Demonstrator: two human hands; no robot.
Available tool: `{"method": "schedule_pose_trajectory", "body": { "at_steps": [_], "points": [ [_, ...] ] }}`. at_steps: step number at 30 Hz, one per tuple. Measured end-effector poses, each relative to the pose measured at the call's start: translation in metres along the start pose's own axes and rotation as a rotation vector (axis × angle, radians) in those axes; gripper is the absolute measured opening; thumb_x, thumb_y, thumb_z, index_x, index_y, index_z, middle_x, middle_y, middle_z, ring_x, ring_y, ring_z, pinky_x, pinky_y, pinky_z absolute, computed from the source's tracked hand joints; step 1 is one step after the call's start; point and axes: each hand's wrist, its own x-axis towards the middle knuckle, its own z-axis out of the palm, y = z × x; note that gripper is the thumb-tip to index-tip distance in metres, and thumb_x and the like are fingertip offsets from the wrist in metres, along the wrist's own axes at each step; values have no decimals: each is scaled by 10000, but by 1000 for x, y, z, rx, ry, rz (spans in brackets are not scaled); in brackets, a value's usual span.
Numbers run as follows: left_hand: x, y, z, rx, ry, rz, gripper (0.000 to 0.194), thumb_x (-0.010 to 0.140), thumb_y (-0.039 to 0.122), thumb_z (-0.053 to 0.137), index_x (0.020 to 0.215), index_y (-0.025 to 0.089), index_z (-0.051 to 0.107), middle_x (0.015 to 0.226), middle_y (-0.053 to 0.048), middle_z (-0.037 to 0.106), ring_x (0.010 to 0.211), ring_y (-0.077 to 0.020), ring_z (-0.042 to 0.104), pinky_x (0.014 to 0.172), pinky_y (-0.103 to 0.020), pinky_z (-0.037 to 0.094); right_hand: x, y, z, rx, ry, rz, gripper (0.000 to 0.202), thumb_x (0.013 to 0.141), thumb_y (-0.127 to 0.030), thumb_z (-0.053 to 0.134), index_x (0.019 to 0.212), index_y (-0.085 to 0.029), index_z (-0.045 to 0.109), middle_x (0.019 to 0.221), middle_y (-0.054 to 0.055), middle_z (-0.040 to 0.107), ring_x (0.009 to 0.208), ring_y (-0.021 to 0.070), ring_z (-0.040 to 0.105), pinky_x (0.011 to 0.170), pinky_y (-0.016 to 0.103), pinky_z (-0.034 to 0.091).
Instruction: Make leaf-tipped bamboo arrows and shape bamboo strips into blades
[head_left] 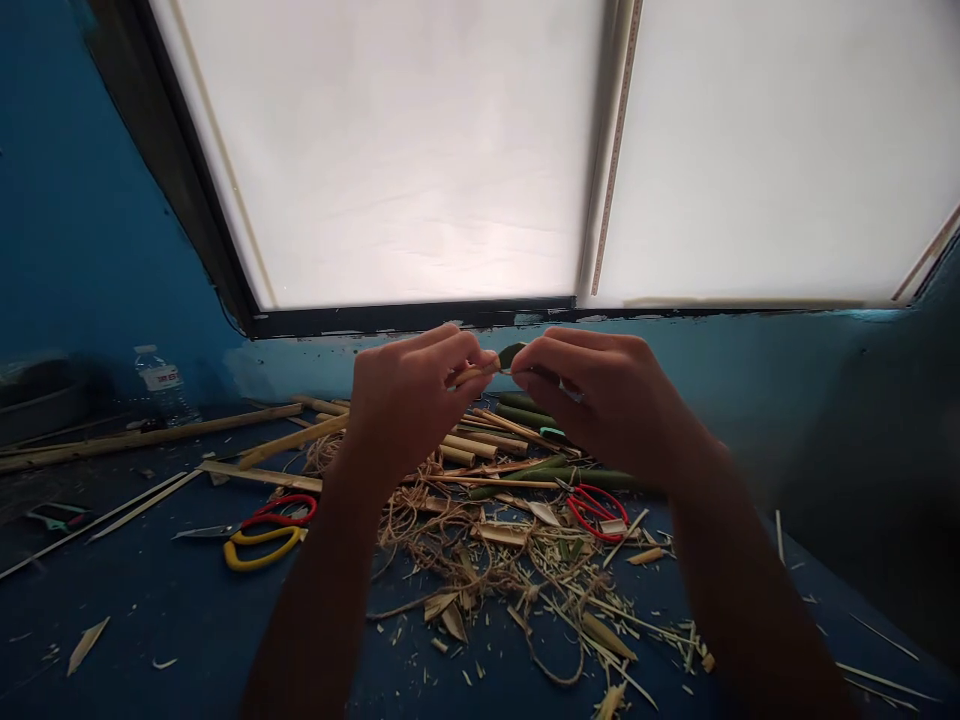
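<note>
on the dark blue table point(187, 635), a tangle of thin brown twine point(420, 512) lies centrally among pale flat shavings point(504, 534). left of it lie scissors with red and yellow looped handles point(235, 535); right of it, scissors with red looped handles point(576, 492). behind the twine lie tan round sticks point(478, 447). at the back left, a clear plastic bottle point(161, 378) stands right of a grey round basin point(34, 412). the left hand point(420, 385) and right hand point(592, 375) are over the table.

On my left I see a clear water bottle point(163, 383) standing near a grey tub point(37, 415). Behind them is a blue wall point(67, 230), and a big bright window point(420, 160) shines before me.
</note>
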Motion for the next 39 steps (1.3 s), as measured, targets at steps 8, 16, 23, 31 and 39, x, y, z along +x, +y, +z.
{"method": "schedule_pose_trajectory", "body": {
  "at_steps": [8, 16, 23, 31, 39],
  "points": [
    [-3, -1, -10, -443, -325, 82, 156, 835, 295, 773, 754, 203, 677, 730, 17, 715, 676, -119, 676, 589, -230, 488, 1, 23, 2, 494, 76, 56, 56, 838, -162, 771, 839, -180, 718, 719, -28, 615, 603, 71, 473, 531, 222, 349],
    [-1, 4, -9, -390, -362, 52, 163, 797, 319, 798, 742, 211, 689, 648, 42, 698, 564, -98, 620, 540, -222, 432, 4, 33, 17, 871, 27, 116, 74, 795, -169, 816, 832, -176, 752, 661, -28, 632, 550, 65, 511, 495, 207, 389],
    [0, -6, 11, -368, -396, 8, 158, 774, 312, 797, 698, 209, 705, 654, 27, 708, 589, -109, 629, 533, -232, 413, -1, 17, -8, 369, -23, 1, 34, 860, -196, 759, 833, -187, 778, 705, -8, 656, 596, 79, 539, 545, 236, 398],
    [-1, -5, 1, -726, -473, 8, 89, 751, 240, 835, 758, 231, 746, 696, 10, 736, 649, -138, 692, 577, -241, 522, 3, 44, 17, 752, -129, 126, 49, 826, -218, 792, 825, -176, 768, 699, -9, 666, 600, 81, 540, 536, 219, 399],
    [0, -3, -1, -652, 5, -144, 187, 684, 260, 883, 817, 232, 754, 617, 24, 649, 558, -97, 571, 485, -220, 449, 8, 43, 33, 876, -108, 56, 120, 901, -266, 725, 963, -182, 783, 774, -7, 659, 665, 84, 516, 584, 219, 397]
  ]
}}
